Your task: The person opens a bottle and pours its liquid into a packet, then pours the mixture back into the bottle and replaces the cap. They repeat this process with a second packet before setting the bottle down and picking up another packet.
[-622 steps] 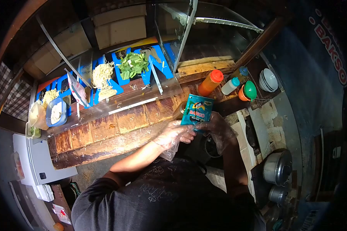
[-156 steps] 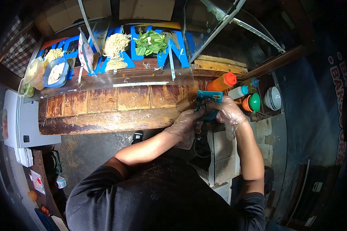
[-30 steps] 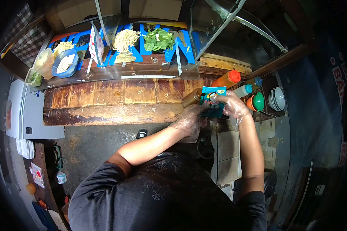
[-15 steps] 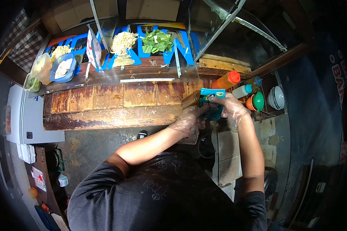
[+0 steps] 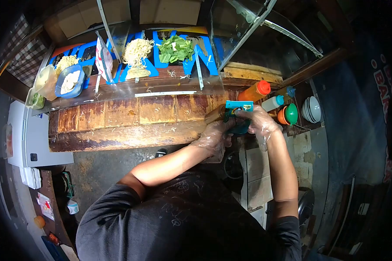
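Observation:
A teal printed sachet [image 5: 240, 105] with a small yellow price mark is between my two hands, over the right end of the wooden counter. My left hand [image 5: 215, 133], in a clear plastic glove, grips its lower left side. My right hand [image 5: 262, 119], gloved the same way, pinches it from the right, with fingers across its front. What is inside the sachet cannot be seen. Just behind my left hand is a brownish bottle [image 5: 215, 114], partly covered by the sachet. An orange bottle with a red cap [image 5: 253, 90] lies beyond my right hand.
Noodles [image 5: 137, 53] and leafy greens [image 5: 176, 49] lie on the shelf behind a clear panel. A blue tub [image 5: 69, 81] is at its left end. To the right are a teal-capped bottle [image 5: 272, 103], a green bowl [image 5: 291, 114] and stacked white bowls [image 5: 312, 108]. Noodle scraps dot the wooden counter [image 5: 117, 115].
My right fingers have shifted slightly left over the sachet, and its printed front shows less. Both hands keep hold of it. The view has tilted a little.

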`<state>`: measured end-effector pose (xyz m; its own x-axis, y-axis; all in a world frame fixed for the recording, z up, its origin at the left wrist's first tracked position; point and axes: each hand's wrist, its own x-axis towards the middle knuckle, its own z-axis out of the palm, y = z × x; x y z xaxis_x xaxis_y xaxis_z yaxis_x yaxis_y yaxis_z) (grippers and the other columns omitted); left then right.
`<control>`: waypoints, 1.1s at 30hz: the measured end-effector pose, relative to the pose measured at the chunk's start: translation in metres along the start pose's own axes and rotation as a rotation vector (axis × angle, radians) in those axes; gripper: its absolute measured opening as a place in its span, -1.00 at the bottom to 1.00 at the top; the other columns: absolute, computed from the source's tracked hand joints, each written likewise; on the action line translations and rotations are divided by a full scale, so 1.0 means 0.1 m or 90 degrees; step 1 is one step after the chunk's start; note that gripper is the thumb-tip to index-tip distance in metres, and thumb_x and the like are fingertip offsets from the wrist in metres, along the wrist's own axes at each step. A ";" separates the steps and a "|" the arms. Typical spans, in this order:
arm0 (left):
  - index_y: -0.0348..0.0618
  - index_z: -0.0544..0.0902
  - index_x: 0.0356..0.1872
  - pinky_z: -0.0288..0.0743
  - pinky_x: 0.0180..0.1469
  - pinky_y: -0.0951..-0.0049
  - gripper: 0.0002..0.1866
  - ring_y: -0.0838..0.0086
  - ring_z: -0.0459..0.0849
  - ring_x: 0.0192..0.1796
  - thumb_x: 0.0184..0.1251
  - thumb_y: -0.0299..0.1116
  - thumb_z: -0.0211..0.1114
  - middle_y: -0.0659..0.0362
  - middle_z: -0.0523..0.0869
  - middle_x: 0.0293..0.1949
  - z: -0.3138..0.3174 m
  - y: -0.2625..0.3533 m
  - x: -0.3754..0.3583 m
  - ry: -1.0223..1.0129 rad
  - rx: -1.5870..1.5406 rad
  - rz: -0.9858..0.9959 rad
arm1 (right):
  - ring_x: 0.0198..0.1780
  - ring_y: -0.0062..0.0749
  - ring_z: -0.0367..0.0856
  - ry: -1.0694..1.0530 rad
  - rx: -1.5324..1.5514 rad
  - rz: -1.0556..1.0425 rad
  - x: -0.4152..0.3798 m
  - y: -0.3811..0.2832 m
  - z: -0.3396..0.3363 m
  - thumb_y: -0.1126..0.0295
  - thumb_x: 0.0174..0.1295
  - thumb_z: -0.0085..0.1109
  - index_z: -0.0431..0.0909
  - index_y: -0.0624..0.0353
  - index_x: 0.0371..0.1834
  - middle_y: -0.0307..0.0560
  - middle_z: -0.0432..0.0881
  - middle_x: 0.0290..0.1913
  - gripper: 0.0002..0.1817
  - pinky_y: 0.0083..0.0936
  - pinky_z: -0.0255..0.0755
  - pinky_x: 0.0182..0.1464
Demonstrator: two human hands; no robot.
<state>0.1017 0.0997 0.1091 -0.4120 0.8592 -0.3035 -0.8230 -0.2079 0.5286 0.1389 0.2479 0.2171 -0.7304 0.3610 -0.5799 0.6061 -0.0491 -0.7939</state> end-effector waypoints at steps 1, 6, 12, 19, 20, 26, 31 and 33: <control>-0.09 0.70 0.06 0.31 -0.55 0.59 -0.64 0.67 0.41 -0.51 0.50 -0.05 0.25 0.36 0.60 -0.40 0.01 0.00 0.00 0.011 -0.005 -0.008 | -0.72 -0.69 0.28 0.001 0.001 0.000 -0.01 -0.01 0.01 0.42 0.29 0.28 0.66 0.16 -0.11 -0.29 0.62 -0.47 -0.85 -0.66 0.05 -0.71; -0.08 0.70 0.08 0.31 -0.53 0.61 -0.62 0.69 0.41 -0.49 0.48 -0.03 0.28 0.37 0.61 -0.38 -0.01 0.02 -0.01 0.028 -0.015 -0.027 | -0.72 -0.69 0.30 0.002 0.018 -0.016 0.01 0.00 0.02 0.45 0.30 0.25 0.65 0.19 -0.12 -0.29 0.60 -0.49 -0.86 -0.66 0.04 -0.72; -0.06 0.69 0.05 0.32 -0.53 0.60 -0.64 0.69 0.43 -0.49 0.46 -0.04 0.31 0.38 0.62 -0.37 0.02 0.04 -0.05 0.029 0.000 -0.006 | -0.73 -0.69 0.30 -0.009 -0.009 -0.007 0.11 0.10 -0.04 0.45 0.30 0.24 0.65 0.22 -0.11 -0.30 0.58 -0.54 -0.86 -0.65 0.03 -0.72; -0.02 0.68 0.02 0.31 -0.53 0.60 -0.67 0.69 0.44 -0.49 0.44 -0.05 0.33 0.38 0.64 -0.32 0.02 0.05 -0.06 0.034 -0.003 -0.019 | -0.74 -0.69 0.29 -0.001 -0.003 -0.001 0.03 0.01 0.03 0.46 0.31 0.23 0.65 0.23 -0.13 -0.31 0.55 -0.57 -0.87 -0.64 0.03 -0.72; -0.02 0.68 0.02 0.31 -0.53 0.60 -0.68 0.69 0.45 -0.49 0.43 -0.05 0.34 0.37 0.64 -0.33 0.03 0.07 -0.07 0.039 -0.025 -0.031 | -0.74 -0.68 0.29 -0.004 -0.008 0.000 0.05 0.03 0.01 0.46 0.31 0.23 0.66 0.24 -0.14 -0.31 0.55 -0.58 -0.87 -0.64 0.03 -0.72; -0.02 0.68 0.00 0.34 -0.53 0.58 -0.69 0.67 0.47 -0.49 0.43 -0.07 0.34 0.37 0.63 -0.37 0.01 0.04 -0.04 0.038 -0.014 -0.029 | -0.75 -0.67 0.27 -0.007 -0.012 -0.004 0.04 0.02 0.02 0.45 0.30 0.23 0.66 0.24 -0.16 -0.30 0.54 -0.59 -0.87 -0.63 0.03 -0.72; -0.06 0.67 -0.07 0.39 -0.53 0.54 -0.70 0.64 0.48 -0.52 0.44 -0.06 0.33 0.35 0.61 -0.42 -0.02 0.02 -0.01 0.024 0.008 -0.025 | -0.75 -0.67 0.26 -0.011 -0.020 -0.005 0.07 0.05 -0.02 0.45 0.30 0.23 0.67 0.24 -0.12 -0.30 0.54 -0.58 -0.85 -0.63 0.03 -0.72; -0.07 0.67 -0.10 0.40 -0.53 0.53 -0.70 0.63 0.48 -0.53 0.44 -0.06 0.33 0.34 0.60 -0.44 -0.02 0.02 -0.01 0.029 0.007 -0.016 | -0.75 -0.68 0.25 0.002 -0.035 -0.006 0.05 0.02 0.01 0.45 0.30 0.23 0.67 0.24 -0.09 -0.31 0.55 -0.58 -0.82 -0.63 0.02 -0.72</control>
<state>0.0993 0.0977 0.1088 -0.4081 0.8421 -0.3526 -0.8296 -0.1808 0.5283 0.1362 0.2486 0.2121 -0.7356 0.3638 -0.5714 0.6150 0.0053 -0.7885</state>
